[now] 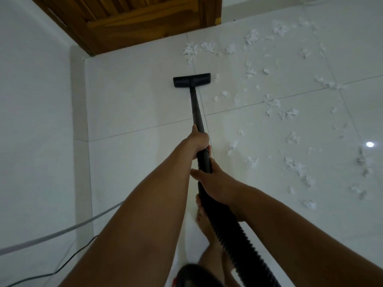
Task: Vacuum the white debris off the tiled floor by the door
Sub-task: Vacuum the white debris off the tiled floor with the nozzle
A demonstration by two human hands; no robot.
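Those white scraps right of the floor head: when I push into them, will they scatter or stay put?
The white scraps look like thin, crumpled tufts, so probably very light and floppy; a fast push of the floor head may plough or scatter them. The glossy tiled floor likely lets them slide rather than snag.

Both hands hold a black vacuum wand with a ribbed black hose. Ahead lies a brown slatted door. Right of the hands, white debris speckles glossy white tiles crossed by thin grey lines.

Left hand grips the black vacuum wand, right hand the ribbed black hose; the flat black nozzle sits on the white tiled floor, white debris scattered rightward.
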